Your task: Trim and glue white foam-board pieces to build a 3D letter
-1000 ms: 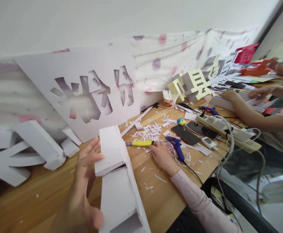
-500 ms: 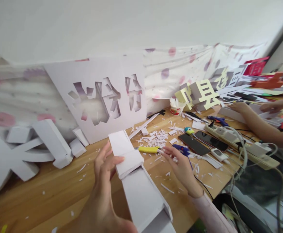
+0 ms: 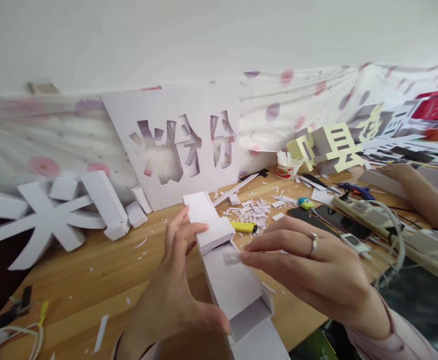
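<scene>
A long white foam-board piece (image 3: pixel 231 282) with raised side walls and a block-like upper part runs from the bottom centre towards the back. My left hand (image 3: pixel 179 280) grips its left side, with fingertips on the upper block and the thumb lower down on the edge. Over its right side hovers my right hand (image 3: pixel 312 267), a ring on one finger, pinching a small translucent white scrap (image 3: pixel 231 258) above the board's face. Just behind the block lies a yellow cutter (image 3: pixel 244 227), beside a heap of white scraps (image 3: pixel 252 211).
A white panel (image 3: pixel 125 112) with cut-out characters leans on the wall. White letter shapes (image 3: pixel 59 212) stand left. To the right are a paper cup (image 3: pixel 287 169), phones (image 3: pixel 343 221), a power strip (image 3: pixel 376 220), cables and another person's arm (image 3: pixel 421 195).
My right hand has come from beside the yellow cutter to above the white piece, holding a small scrap. The view has shifted left; my left hand keeps its grip.
</scene>
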A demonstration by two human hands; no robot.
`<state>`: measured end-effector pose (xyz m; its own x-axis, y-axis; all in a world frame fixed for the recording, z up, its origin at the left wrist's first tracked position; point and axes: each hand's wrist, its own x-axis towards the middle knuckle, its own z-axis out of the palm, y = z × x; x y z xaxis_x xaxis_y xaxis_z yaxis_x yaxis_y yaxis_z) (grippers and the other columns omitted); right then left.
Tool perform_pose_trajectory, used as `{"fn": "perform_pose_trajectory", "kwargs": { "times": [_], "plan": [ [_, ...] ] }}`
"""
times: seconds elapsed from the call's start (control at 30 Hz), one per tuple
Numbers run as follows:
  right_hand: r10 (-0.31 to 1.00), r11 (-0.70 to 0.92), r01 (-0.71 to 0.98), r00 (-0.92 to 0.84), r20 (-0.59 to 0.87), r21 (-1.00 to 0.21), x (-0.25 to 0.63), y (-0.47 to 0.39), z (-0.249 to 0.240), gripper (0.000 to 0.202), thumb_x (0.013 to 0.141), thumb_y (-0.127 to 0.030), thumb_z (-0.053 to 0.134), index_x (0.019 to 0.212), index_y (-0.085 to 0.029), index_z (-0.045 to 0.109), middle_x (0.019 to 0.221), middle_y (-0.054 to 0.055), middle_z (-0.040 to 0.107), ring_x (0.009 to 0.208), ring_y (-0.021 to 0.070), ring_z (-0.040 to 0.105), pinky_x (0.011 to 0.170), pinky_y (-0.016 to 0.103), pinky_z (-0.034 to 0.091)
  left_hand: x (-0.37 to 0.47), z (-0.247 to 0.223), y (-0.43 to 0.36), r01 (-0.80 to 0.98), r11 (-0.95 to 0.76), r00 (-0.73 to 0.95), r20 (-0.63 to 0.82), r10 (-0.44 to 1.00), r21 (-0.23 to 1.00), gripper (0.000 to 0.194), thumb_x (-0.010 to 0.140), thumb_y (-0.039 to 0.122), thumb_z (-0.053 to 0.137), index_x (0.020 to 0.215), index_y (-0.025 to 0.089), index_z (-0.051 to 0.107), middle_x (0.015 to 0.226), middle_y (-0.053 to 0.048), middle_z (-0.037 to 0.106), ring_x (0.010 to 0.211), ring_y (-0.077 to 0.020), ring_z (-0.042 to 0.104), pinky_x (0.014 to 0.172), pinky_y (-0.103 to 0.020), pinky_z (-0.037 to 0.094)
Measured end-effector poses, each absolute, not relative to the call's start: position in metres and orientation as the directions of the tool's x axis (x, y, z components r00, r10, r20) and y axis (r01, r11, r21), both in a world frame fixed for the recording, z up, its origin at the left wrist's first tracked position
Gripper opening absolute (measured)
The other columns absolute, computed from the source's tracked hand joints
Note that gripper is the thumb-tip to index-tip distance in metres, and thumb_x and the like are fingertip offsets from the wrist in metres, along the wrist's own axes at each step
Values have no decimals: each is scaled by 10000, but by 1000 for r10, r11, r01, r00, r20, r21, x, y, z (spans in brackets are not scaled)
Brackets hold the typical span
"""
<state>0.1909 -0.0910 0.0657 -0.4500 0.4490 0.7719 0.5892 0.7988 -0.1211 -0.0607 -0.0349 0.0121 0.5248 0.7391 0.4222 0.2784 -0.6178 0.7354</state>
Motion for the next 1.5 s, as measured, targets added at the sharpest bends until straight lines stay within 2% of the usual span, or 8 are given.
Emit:
{"fn": "perform_pose_trajectory", "kwargs": {
  "times": [0.1,0.23,0.67,0.83,1.0,1.2,1.33,1.5],
  "plan": [
    [382,804,594,-556,738,31,181,-85,72,253,1088,-184,533,1172,-261,760,956,23,835,769,192,731,674,345,614,-60,15,-37,284,-580,539,374,755,763,981,613,955,629,1437,540,297,1713,-22,2,1632,-412,78,1193,-677,398],
    [308,819,556,-635,709,142,175,-81,75,351,1134,-187,387,1201,-248,726,937,33,844,816,196,765,676,357,618,-61,16,-39,304,-551,539,336,772,777,984,601,957,629,1434,560,287,1717,-1,-15,1627,-425,75,1198,-699,380],
    [305,772,579,-698,648,261,173,-80,74,258,1061,-93,494,1163,-65,729,980,107,809,833,224,714,672,379,611,-61,10,-36,267,-604,531,408,743,751,1029,574,942,682,1460,577,306,1704,-39,58,1611,-460,100,1139,-770,406],
    [314,719,601,-730,607,351,176,-84,73,370,1095,-117,390,1160,-85,752,947,96,781,829,212,680,701,362,580,-60,10,-37,253,-590,523,405,750,766,997,598,949,662,1459,598,302,1702,-31,61,1609,-454,113,1136,-789,394],
    [289,735,590,-719,632,335,175,-84,68,468,1111,-126,283,1169,-53,741,945,110,782,839,237,641,726,399,557,-61,9,-38,260,-588,521,401,753,766,995,598,947,672,1457,599,311,1705,-29,75,1618,-451,74,1133,-804,383],
    [366,745,585,-761,536,320,176,-87,80,472,1098,-111,324,1016,-54,785,857,102,780,724,213,651,596,364,563,-61,8,-37,254,-593,513,413,752,764,998,596,947,670,1460,592,322,1710,-34,76,1609,-461,119,1136,-817,363],
    [244,772,546,-728,640,326,185,-86,71,409,1102,-116,348,1135,-63,752,963,98,798,895,219,684,710,368,582,-62,8,-36,252,-605,518,423,744,755,1010,588,937,686,1462,575,333,1706,-44,94,1615,-453,90,1162,-810,331],
    [220,796,523,-719,659,305,187,-81,64,354,1100,-135,402,1150,-147,752,1036,72,811,998,201,702,799,364,609,-62,9,-36,244,-601,531,414,739,761,986,614,932,671,1467,598,305,1701,-34,78,1613,-448,98,1156,-821,329]
  ]
}}
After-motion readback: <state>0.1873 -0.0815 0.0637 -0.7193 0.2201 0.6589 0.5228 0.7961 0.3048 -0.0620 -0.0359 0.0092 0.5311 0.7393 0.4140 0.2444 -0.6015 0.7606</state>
